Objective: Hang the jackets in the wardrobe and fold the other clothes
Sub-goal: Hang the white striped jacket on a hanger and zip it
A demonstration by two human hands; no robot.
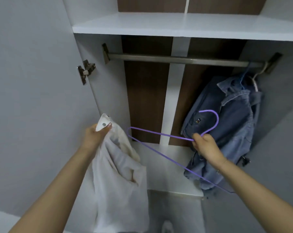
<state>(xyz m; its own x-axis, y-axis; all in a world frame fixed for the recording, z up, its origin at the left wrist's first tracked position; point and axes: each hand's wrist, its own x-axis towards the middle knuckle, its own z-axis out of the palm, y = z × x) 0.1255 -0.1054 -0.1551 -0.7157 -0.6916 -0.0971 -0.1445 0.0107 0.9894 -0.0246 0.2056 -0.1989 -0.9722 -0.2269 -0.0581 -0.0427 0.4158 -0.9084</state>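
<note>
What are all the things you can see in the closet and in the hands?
white jacket: one, white, hanging from the left hand, in front of the wardrobe's left side
purple hanger: one, purple, thin, held in the right hand, bare
denim jacket: one, blue, hanging at the right end of the rail
rail: one, grey metal, across the wardrobe under the shelf
shelf: one, white, above the rail
door hinge: one, metal, on the left door
left hand: one, grips the white jacket near its top
right hand: one, grips the purple hanger below its hook
</note>
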